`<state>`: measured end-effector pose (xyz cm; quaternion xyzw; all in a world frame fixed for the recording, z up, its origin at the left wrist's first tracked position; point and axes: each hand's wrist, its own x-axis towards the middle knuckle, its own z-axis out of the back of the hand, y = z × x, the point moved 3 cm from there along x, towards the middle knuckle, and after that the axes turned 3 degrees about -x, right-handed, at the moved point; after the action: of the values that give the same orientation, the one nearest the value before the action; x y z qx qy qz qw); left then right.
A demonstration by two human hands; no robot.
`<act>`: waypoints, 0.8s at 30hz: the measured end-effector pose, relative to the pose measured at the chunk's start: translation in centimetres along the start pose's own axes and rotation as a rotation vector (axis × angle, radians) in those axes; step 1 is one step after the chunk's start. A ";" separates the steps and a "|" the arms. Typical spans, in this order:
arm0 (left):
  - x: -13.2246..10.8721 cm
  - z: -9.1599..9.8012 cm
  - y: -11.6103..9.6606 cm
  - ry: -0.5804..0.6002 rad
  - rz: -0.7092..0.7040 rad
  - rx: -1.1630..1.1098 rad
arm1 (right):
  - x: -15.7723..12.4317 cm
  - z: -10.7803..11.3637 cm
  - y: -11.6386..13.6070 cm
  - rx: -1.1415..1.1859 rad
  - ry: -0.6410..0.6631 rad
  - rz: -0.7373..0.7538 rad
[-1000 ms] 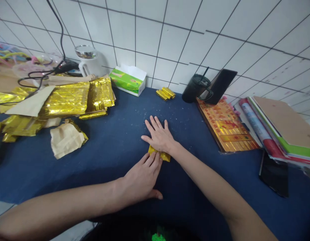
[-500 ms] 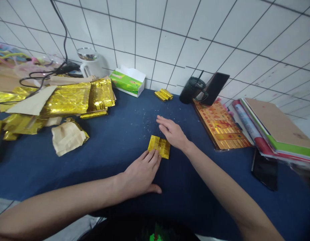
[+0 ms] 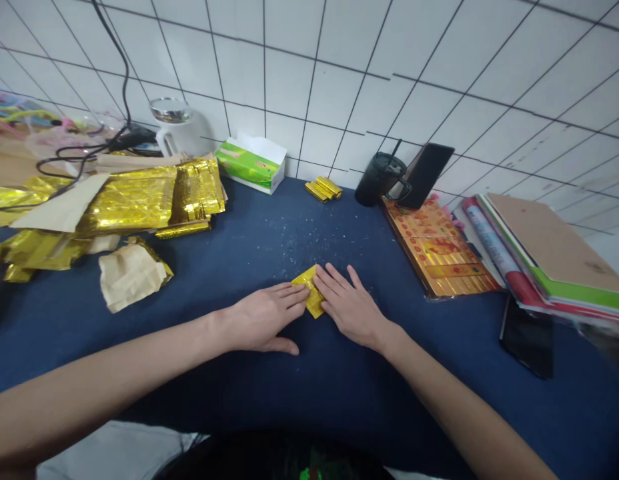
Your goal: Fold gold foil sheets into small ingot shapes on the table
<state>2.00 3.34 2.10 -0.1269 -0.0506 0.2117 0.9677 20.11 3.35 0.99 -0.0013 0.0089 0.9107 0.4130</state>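
Note:
A small folded piece of gold foil paper (image 3: 314, 307) lies flat on the dark blue tabletop (image 3: 229, 267), partly covered by my fingers. My left hand (image 3: 267, 317) rests flat on its left side, fingertips on the foil and thumb stretched out toward me. From the right, my right hand (image 3: 352, 307) lies with its fingers spread over the foil's right part. Neither hand is closed around anything. Farther back, a few small folded gold foil pieces (image 3: 323, 189) sit together near the wall.
At the left lie stacked gold foil sheets (image 3: 134, 197) and a crumpled paper piece (image 3: 132, 277). A green tissue pack (image 3: 252, 163), white mug (image 3: 177, 130), black cup (image 3: 379, 179) and propped phone (image 3: 427, 177) stand along the wall. Right: a patterned orange pack (image 3: 442, 250), notebooks (image 3: 559, 240), a dark phone (image 3: 527, 340).
My right hand has come down and toward me onto the foil. My left hand has shifted left and slightly away from me. The foil has turned, and less of it shows.

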 end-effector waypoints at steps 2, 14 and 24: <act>-0.1 0.0 -0.3 0.004 0.019 0.019 | 0.4 -0.6 -0.4 -0.002 0.034 -0.014; 1.3 -3.6 -4.7 -0.078 0.226 0.119 | 0.1 -1.4 0.4 -0.015 0.025 -0.182; 0.5 -2.0 -4.0 -0.067 0.258 0.152 | 0.1 -1.4 0.6 -0.019 0.012 -0.217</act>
<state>4.31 -0.41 1.22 -0.0516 -0.0499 0.3416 0.9371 19.56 3.04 -0.38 -0.0115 0.0026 0.8606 0.5091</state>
